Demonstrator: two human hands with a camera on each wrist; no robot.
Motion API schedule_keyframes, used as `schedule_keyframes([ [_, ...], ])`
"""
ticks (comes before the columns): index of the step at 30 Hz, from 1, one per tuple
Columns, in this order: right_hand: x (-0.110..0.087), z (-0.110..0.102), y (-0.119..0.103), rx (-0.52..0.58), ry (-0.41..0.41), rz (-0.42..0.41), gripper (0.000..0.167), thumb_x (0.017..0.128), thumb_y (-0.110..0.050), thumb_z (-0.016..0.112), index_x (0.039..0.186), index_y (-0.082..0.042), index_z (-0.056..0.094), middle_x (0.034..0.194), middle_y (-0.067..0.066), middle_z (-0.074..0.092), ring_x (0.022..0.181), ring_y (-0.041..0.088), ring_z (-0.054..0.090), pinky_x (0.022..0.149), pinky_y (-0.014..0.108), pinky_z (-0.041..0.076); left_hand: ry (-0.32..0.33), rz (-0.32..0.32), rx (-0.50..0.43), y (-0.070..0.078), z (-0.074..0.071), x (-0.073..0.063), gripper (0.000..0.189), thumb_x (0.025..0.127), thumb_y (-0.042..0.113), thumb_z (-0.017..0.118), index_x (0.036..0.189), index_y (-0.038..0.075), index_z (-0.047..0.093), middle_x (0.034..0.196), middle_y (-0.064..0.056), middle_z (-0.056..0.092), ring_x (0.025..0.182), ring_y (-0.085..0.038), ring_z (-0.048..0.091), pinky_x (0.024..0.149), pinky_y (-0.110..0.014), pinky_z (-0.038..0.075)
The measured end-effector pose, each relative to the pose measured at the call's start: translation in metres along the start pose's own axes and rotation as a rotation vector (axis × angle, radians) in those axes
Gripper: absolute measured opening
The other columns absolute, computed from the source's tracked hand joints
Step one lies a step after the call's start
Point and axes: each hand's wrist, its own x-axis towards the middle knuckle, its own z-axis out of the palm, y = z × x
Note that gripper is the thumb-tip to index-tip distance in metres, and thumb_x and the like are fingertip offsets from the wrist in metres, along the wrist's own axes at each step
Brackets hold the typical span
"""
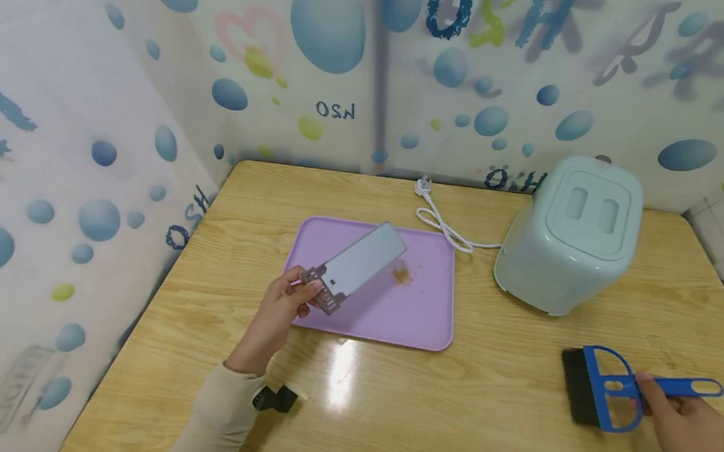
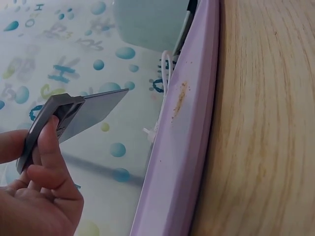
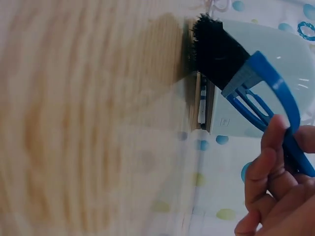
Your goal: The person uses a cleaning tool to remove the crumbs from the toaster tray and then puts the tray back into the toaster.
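My left hand (image 1: 279, 312) pinches the brown-grey handle end of a toaster crumb tray (image 1: 366, 257), thumb on top. The flat metal plate is tilted over a purple serving tray (image 1: 421, 321). Brown crumbs (image 1: 402, 274) lie in a small heap on the purple surface, beside the plate. At the right, my right hand (image 1: 690, 421) grips a blue brush (image 1: 613, 386) by its handle. Its black bristles (image 3: 214, 51) point left in the head view, away from the fingers. A pale mint toaster (image 1: 573, 244) stands upright between the tray and the brush, farther back.
A white power cord (image 1: 438, 223) runs from the toaster, its plug (image 1: 422, 186) near the back edge of the wooden table (image 1: 451, 408). Patterned walls (image 1: 382, 84) rise behind and at the left. A black wrist device (image 1: 275, 399) sits by the left sleeve.
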Motion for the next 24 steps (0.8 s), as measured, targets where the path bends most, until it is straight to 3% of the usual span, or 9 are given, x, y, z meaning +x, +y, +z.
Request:
schedule_keyframes([
  [6, 0.006, -0.001, 0.006, -0.085, -0.025, -0.056, 0.063, 0.097, -0.049, 0.046, 0.112, 0.01, 0.063, 0.065, -0.001, 0.069, 0.054, -0.006, 0.048, 0.06, 0.025, 0.044, 0.0, -0.009, -0.017, 0.0, 0.0, 0.0, 0.022, 0.095, 0.005, 0.054, 0.076, 0.01, 0.044, 0.064, 0.011, 0.064, 0.059, -0.004, 0.055, 0.056, -0.021, 0.034],
  [10, 0.009, -0.004, 0.013, -0.09, -0.045, -0.115, 0.064, 0.098, -0.047, 0.046, 0.126, 0.01, 0.052, 0.079, 0.012, 0.072, 0.055, -0.012, 0.045, 0.053, 0.018, 0.042, -0.002, -0.007, -0.027, 0.0, 0.0, 0.0, 0.023, 0.095, 0.004, 0.054, 0.076, 0.011, 0.043, 0.064, 0.012, 0.064, 0.059, -0.004, 0.054, 0.056, -0.021, 0.033],
  [12, 0.013, -0.007, 0.018, -0.029, -0.045, -0.089, 0.052, 0.097, -0.046, 0.048, 0.121, 0.0, 0.058, 0.074, 0.001, 0.07, 0.057, -0.013, 0.044, 0.053, 0.015, 0.039, -0.005, -0.006, -0.031, 0.0, -0.001, -0.001, 0.023, 0.095, 0.004, 0.054, 0.076, 0.011, 0.044, 0.064, 0.012, 0.064, 0.059, -0.004, 0.055, 0.056, -0.021, 0.033],
  [16, 0.042, -0.009, 0.059, 0.234, 0.017, -0.143, 0.011, 0.097, -0.032, 0.056, 0.092, -0.025, 0.064, 0.064, -0.022, 0.061, 0.056, -0.006, 0.048, 0.054, 0.014, 0.038, -0.008, -0.003, -0.031, -0.001, -0.002, -0.001, 0.023, 0.095, 0.004, 0.053, 0.076, 0.011, 0.044, 0.064, 0.012, 0.064, 0.059, -0.004, 0.055, 0.056, -0.021, 0.033],
  [17, 0.051, -0.008, 0.07, 0.302, 0.052, -0.144, 0.011, 0.096, -0.029, 0.059, 0.085, -0.031, 0.061, 0.06, -0.028, 0.057, 0.055, -0.003, 0.051, 0.054, 0.014, 0.038, -0.008, -0.002, -0.029, -0.001, -0.002, -0.001, 0.023, 0.095, 0.004, 0.053, 0.076, 0.011, 0.044, 0.064, 0.012, 0.064, 0.059, -0.004, 0.054, 0.056, -0.021, 0.033],
  [19, 0.067, -0.008, 0.092, 0.362, 0.091, -0.195, 0.019, 0.096, -0.024, 0.059, 0.08, -0.035, 0.06, 0.058, -0.028, 0.059, 0.052, 0.0, 0.052, 0.053, 0.013, 0.039, -0.008, 0.002, -0.028, -0.001, -0.002, -0.002, 0.023, 0.095, 0.004, 0.054, 0.076, 0.011, 0.043, 0.064, 0.012, 0.064, 0.059, -0.005, 0.054, 0.056, -0.021, 0.033],
  [21, 0.073, -0.009, 0.098, 0.336, 0.125, -0.178, 0.015, 0.098, -0.026, 0.055, 0.085, -0.032, 0.061, 0.056, -0.029, 0.056, 0.048, 0.0, 0.052, 0.051, 0.013, 0.039, -0.01, 0.001, -0.029, -0.001, -0.003, -0.002, 0.023, 0.095, 0.004, 0.053, 0.075, 0.011, 0.043, 0.064, 0.012, 0.064, 0.059, -0.005, 0.054, 0.056, -0.021, 0.033],
  [24, 0.081, -0.012, 0.109, 0.313, 0.17, -0.203, 0.022, 0.1, -0.025, 0.05, 0.083, -0.037, 0.059, 0.053, -0.032, 0.053, 0.043, -0.003, 0.051, 0.046, 0.013, 0.04, -0.016, 0.001, -0.029, -0.002, -0.003, -0.003, 0.023, 0.095, 0.004, 0.053, 0.076, 0.011, 0.043, 0.064, 0.012, 0.064, 0.059, -0.004, 0.053, 0.056, -0.021, 0.033],
])
